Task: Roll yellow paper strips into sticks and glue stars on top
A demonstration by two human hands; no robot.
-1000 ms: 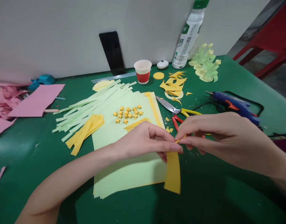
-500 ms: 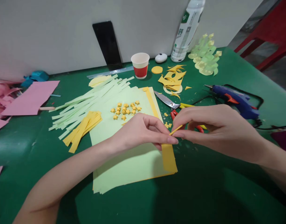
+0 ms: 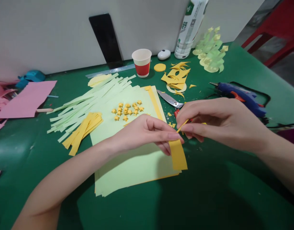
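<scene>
My left hand (image 3: pixel 147 132) and my right hand (image 3: pixel 221 123) meet over the green table (image 3: pixel 209 198), both pinching one yellow paper strip (image 3: pixel 178 155). The strip's wide lower end hangs below my left fingers; its thin upper end sticks up between my right fingertips. Under my left hand lies a stack of light green paper sheets (image 3: pixel 127 166). Several small folded yellow stars (image 3: pixel 127 110) sit on that stack. Scissors (image 3: pixel 169 99) with red and yellow handles lie just behind my right hand, partly hidden by it.
Green and yellow paper strips (image 3: pixel 82 110) lie at the left. A paper cup (image 3: pixel 142 62), yellow cut-outs (image 3: pixel 176 78), a white bottle (image 3: pixel 189 30), a green paper tree (image 3: pixel 211 52) and a blue glue gun (image 3: pixel 240 97) stand behind. Pink paper (image 3: pixel 27 99) lies at far left.
The hanging end of the yellow strip has become shorter in the frames. Both hands stay pinched together on it, and the view has tipped slightly downward.
</scene>
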